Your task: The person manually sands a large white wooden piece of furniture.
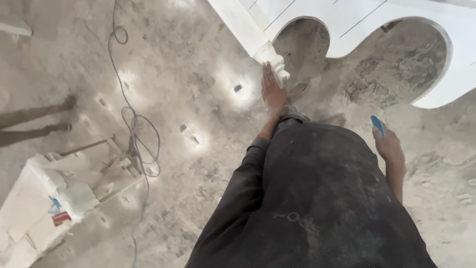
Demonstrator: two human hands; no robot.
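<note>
Dust coated the floor. Left hand lay flat, fingers extended, against the white carved post at twelve o'clock, its long axis running toward eleven. Right hand, farther off, gripped a blue pad.

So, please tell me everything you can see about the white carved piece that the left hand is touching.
The white carved piece looks like pale stone or plaster with a smooth, matt surface. Its edge is cut in scalloped arches, and thin straight lines run across its flat face. A narrow bar ends in a small moulded foot near the dusty floor. The left hand lies flat against that foot. The piece continues out of view at the top and right.
</note>
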